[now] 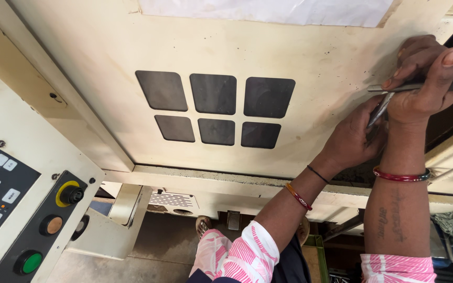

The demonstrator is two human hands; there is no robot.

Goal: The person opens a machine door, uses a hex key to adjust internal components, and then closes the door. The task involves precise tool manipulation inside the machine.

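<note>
Right hand [425, 86] clamped on a grey bar [446, 85] running off the right edge. Left hand [353, 137] just beneath, closed on a thin rod [379, 111], tip hidden between the hands. Crowded against the door [106, 47] edge; dark opening behind, contents unreadable. Wide bare panel leftward around the window [215, 107].

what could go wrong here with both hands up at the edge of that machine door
1. The right hand grips a metal bar right at the edge of the cream sliding door; if the door shifts, fingers might get pinched.
2. The left hand holds a thin metal tool close under the right hand, so a slip could jab it.
3. The bangles on the wrists could perhaps snag on the frame.
</note>
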